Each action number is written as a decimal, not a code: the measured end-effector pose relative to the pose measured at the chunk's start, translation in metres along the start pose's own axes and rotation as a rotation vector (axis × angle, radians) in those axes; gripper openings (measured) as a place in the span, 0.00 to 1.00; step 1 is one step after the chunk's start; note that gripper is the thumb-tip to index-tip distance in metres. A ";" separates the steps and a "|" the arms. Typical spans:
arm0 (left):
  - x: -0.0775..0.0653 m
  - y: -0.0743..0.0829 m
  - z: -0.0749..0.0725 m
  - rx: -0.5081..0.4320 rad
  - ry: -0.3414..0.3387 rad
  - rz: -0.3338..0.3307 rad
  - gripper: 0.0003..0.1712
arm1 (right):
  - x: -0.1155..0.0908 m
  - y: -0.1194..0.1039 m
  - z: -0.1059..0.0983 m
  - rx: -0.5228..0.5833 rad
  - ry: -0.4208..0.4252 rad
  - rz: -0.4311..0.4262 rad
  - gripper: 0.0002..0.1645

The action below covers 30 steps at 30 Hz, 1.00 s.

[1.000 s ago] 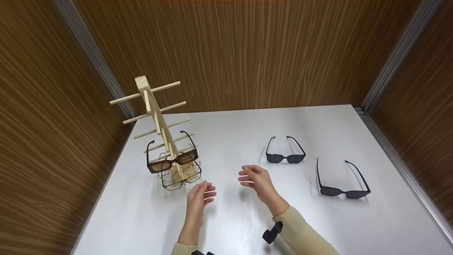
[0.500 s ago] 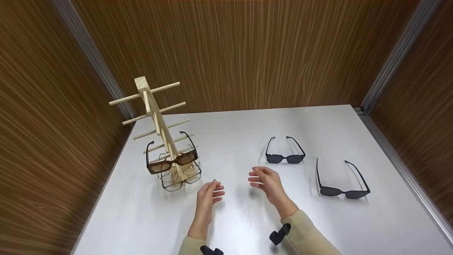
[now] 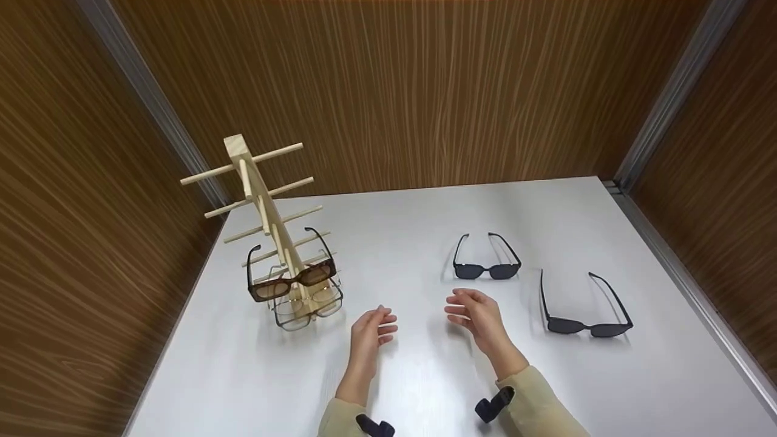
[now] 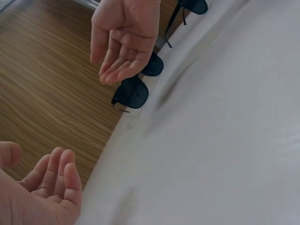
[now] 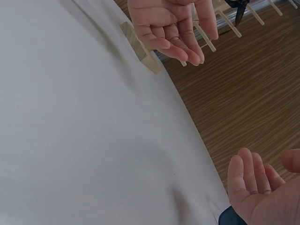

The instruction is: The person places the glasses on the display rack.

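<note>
Black sunglasses point(image 3: 469, 272) sit on white table point(image 3: 388, 237) just beyond right hand point(image 3: 479, 315): front runs left to right, lenses toward person, unfolded temples pointing toward back wall. Second pair point(image 3: 609, 331), farther right and closer, points likewise; both dark-lensed, squarish. Right hand's fingers loosely bent, slightly apart; left hand point(image 3: 365, 340) same, near wooden rack point(image 3: 272, 211). Brown-tinted glasses point(image 3: 315, 274) hang there, front slanting up rightward.

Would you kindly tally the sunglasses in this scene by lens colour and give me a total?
Black-lensed sunglasses, on the table: 2
Brown-lensed sunglasses, on the rack: 1
Total: 3
</note>
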State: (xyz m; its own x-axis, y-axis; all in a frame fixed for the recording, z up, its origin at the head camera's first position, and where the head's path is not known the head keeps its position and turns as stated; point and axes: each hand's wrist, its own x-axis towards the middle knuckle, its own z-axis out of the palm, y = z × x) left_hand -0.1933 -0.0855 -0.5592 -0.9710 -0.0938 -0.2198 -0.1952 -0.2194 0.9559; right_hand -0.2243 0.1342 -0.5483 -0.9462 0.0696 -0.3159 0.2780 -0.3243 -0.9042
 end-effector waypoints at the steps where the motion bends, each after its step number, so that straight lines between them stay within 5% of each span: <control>1: 0.001 -0.001 0.001 -0.001 0.000 -0.004 0.23 | 0.000 0.000 -0.002 0.001 0.005 0.001 0.22; 30: 0.023 -0.019 0.050 -0.011 -0.064 -0.014 0.24 | 0.006 -0.014 -0.057 0.018 0.175 -0.031 0.18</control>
State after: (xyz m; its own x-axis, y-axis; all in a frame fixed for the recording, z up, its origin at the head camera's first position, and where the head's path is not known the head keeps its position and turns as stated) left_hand -0.2193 -0.0347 -0.5724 -0.9752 -0.0283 -0.2195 -0.2072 -0.2313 0.9505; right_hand -0.2245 0.1930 -0.5537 -0.9107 0.2423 -0.3345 0.2448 -0.3358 -0.9096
